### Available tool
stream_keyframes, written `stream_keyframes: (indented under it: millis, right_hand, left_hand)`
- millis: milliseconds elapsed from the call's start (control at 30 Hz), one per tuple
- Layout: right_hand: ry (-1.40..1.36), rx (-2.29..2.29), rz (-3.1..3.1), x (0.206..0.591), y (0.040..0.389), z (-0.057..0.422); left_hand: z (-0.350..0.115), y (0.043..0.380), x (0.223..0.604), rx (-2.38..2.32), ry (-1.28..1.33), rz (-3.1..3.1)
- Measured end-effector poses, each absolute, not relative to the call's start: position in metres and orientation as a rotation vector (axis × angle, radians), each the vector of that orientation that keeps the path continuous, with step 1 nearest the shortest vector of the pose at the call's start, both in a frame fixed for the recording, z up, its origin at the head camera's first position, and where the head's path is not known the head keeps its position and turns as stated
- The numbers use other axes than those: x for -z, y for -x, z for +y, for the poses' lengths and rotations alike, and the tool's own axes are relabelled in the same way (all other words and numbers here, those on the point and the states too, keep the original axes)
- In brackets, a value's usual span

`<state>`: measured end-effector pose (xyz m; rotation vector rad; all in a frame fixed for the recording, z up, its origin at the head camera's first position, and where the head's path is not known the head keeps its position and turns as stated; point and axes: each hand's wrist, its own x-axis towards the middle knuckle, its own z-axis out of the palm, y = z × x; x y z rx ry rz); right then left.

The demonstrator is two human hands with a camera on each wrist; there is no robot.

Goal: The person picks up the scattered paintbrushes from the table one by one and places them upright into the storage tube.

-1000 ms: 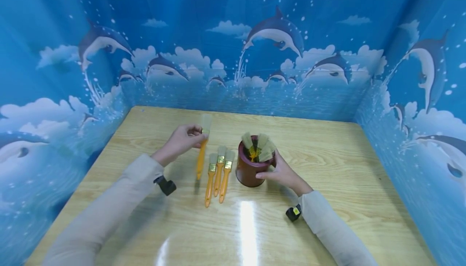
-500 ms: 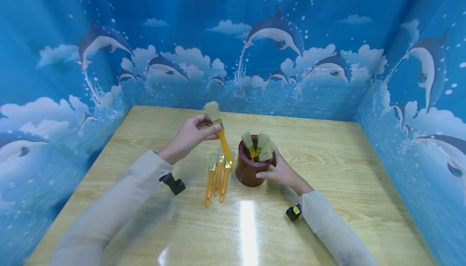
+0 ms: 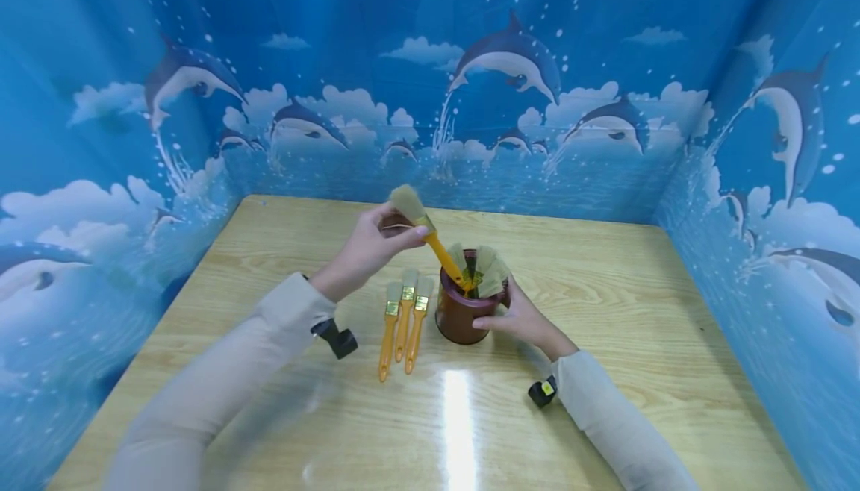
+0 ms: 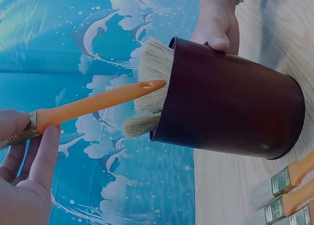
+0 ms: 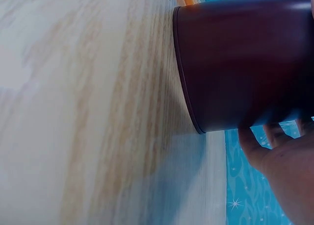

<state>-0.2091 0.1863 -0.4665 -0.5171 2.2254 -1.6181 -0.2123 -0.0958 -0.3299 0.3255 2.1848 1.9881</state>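
My left hand (image 3: pixel 376 245) pinches a paintbrush (image 3: pixel 443 256) near its metal ferrule, bristles up and the orange handle slanting down to the right. In the left wrist view the handle's end overlaps the rim of a dark red-brown cup (image 4: pixel 230 102). Several brushes stand in that cup with their pale bristles (image 4: pixel 154 70) up. My right hand (image 3: pixel 520 319) holds the cup from its right side, thumb in front and fingers round the back. In the right wrist view the fingers (image 5: pixel 252 146) lie against the cup's wall (image 5: pixel 240 63), and the cup's base is at the table.
Three more orange-handled paintbrushes (image 3: pixel 405 327) lie side by side on the wooden table (image 3: pixel 605 274), just left of the cup. A blue curtain (image 3: pixel 376 66) printed with dolphins surrounds the table at the back and sides. Light glares off the tabletop in front of the cup.
My left hand has moved right with the paintbrush, and the brush has tilted so its handle end swings over to the cup's mouth. The right hand and cup have stayed put.
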Motion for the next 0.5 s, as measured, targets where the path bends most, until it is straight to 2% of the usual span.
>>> stream_keyframes:
  millis: [500]
  right_hand:
    - [0.515,1.628,2.221,0.466,0.208,0.186]
  left_hand:
    - [-0.080,0.220,0.342,-1.742,-0.636,2.423]
